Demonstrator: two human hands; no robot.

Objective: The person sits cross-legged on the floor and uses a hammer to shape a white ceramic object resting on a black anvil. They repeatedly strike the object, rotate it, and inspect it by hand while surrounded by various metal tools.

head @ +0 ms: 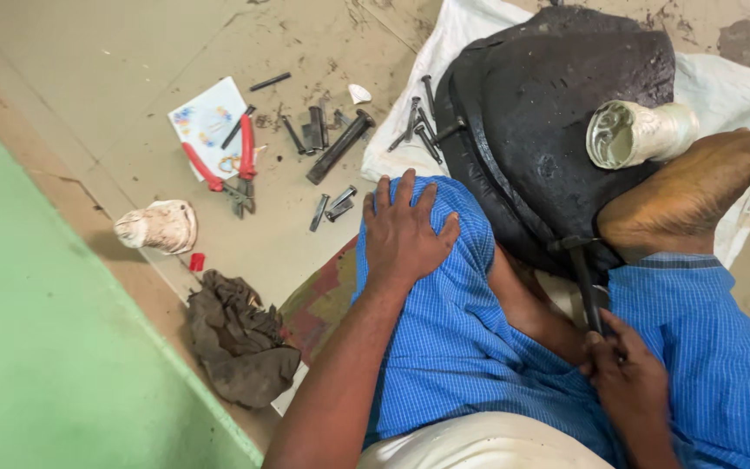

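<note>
My left hand (405, 233) rests flat, fingers apart, on my knee covered in blue checked cloth (453, 339). Low between my legs, my right hand (625, 369) is closed around the end of a dark tool handle (585, 282) that runs up to the rim of a large black rubber object (549, 113) lying on a white sack (731, 87). My bare foot (696, 191) presses on that black object. A whitish open-mouthed container (635, 132) lies on it beside the foot.
Red-handled pliers (223, 165) lie on a small printed card on the dirty floor, with several dark metal bolts and rods (336, 148) nearby. A crumpled brown rag (240, 339) and a whitish lump (158, 226) sit by the green surface (45, 347) at left.
</note>
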